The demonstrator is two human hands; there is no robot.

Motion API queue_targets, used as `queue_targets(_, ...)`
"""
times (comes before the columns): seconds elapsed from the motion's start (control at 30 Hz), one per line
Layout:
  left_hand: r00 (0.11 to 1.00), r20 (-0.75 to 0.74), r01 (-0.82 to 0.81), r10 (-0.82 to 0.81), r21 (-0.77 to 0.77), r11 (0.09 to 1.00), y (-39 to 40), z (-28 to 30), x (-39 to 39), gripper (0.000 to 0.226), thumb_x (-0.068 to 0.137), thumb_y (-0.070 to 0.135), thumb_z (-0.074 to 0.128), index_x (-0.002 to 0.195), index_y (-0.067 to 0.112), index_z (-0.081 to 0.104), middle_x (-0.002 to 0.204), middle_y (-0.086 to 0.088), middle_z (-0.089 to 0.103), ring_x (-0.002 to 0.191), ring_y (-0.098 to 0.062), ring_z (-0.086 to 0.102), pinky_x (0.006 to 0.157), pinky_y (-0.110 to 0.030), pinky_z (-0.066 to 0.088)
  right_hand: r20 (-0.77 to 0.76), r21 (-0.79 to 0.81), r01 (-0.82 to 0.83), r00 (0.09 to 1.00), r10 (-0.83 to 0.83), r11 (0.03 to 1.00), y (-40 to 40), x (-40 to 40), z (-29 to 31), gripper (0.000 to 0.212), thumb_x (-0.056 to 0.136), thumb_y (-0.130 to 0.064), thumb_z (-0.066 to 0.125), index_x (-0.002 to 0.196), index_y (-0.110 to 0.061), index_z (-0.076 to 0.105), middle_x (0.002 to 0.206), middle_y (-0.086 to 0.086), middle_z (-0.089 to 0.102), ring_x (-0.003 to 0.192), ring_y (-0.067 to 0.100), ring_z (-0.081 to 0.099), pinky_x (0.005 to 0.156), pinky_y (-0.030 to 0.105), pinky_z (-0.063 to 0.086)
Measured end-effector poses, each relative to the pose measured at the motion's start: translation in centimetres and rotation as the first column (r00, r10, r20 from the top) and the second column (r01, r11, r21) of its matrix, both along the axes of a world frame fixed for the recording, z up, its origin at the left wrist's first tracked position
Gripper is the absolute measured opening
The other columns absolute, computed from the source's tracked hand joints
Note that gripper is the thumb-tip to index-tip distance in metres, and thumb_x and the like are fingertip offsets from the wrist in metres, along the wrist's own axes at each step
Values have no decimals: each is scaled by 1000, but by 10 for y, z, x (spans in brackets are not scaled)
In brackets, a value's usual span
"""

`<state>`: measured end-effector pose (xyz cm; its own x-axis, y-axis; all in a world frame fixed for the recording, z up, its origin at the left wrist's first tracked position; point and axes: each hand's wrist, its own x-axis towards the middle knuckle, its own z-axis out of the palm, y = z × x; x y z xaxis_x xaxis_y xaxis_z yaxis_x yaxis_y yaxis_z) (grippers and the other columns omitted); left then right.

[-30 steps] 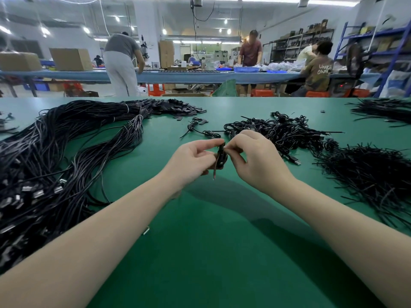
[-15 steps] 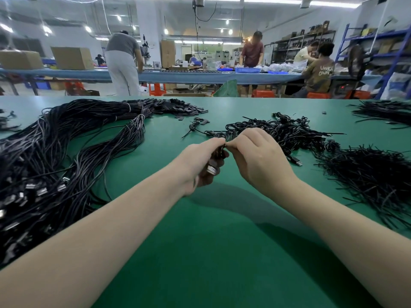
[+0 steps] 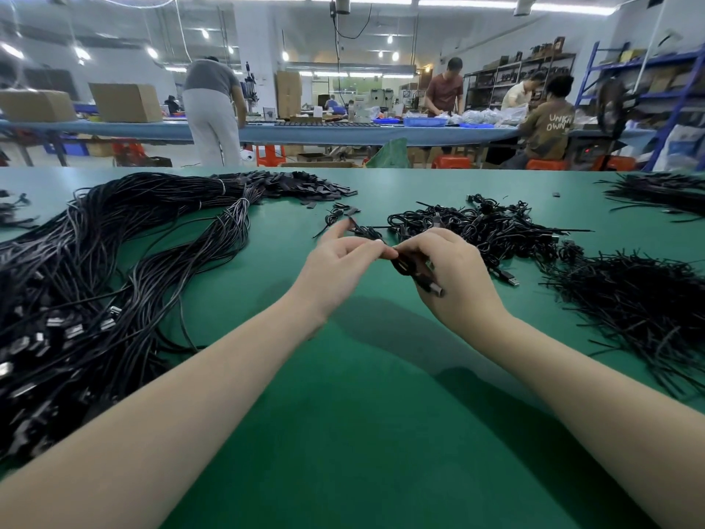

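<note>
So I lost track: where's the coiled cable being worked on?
Head view, centre: the coiled USB cable sits in the right hand, with the left hand pinching its top, just in front of the pile of coiled cables.

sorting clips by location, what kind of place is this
Probably a cable assembly workshop: bundled black cables lie on the green worktable, left hand and right hand hold a small coiled cable, workers tend a long bench behind.

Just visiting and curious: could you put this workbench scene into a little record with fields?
In hand: small coiled black cable
Right hand: grips the coil
Left hand: pinches its edge
Surface: green table mat
Far left: big bundle of long black cables
Behind hands: heap of coiled black cables
Right: pile of thin black ties
</note>
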<state>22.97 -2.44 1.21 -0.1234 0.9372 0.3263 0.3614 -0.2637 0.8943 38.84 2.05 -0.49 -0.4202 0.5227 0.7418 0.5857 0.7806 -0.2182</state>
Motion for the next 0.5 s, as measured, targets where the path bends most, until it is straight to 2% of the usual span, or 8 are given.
queue_targets(0.1,960,-269,-34,73,147,988,0,-4,-6,44,83,8,55,83,50,68,160,11,7,142,-4,4,108,-19,2,-72,-40,21,997,-24,999,1,-4,-4,11,89,-7,63,97,-5,70,92,7,66,88,25,59,74,36,48)
queue_targets(0.2,893,-441,16,94,239,971,-2,-9,-11,54,75,-3,54,94,47,64,160,10,7,144,-9,-1,108,-20,0,-99,-89,35,994,-44,995,3,-8,-6,11,91,-12,62,97,-9,70,89,0,64,81,13,55,71,21,42)
queue_targets(0.27,860,-492,2,138,273,962,0,-10,-12,43,79,4,64,98,42,67,159,6,15,144,-14,6,108,-20,4,-120,-130,39,991,-55,991,3,-8,-5,11,91,-13,62,97,-11,71,87,-6,60,74,2,50,67,7,36)
queue_targets(0.33,841,-504,-36,197,311,950,2,-10,-13,33,78,14,74,99,39,70,158,3,20,142,-17,12,110,-22,6,-149,-186,38,987,-67,982,2,-9,-3,11,91,-13,63,97,-13,72,85,-9,58,72,-7,50,67,1,35)
queue_targets(0.4,830,-496,-76,253,350,934,2,-11,-14,32,75,17,78,97,40,72,158,5,20,141,-16,13,110,-23,5,-184,-239,20,981,-66,971,1,-10,-2,9,90,-14,64,95,-15,72,81,-14,58,70,-11,51,66,1,36)
queue_targets(0.5,818,-473,-120,326,413,903,2,-11,-15,36,75,11,76,96,40,71,157,6,24,141,-18,15,111,-25,7,-263,-332,-71,965,-20,941,-1,-13,0,7,90,-14,65,91,-16,71,73,-19,60,63,-10,53,60,4,37)
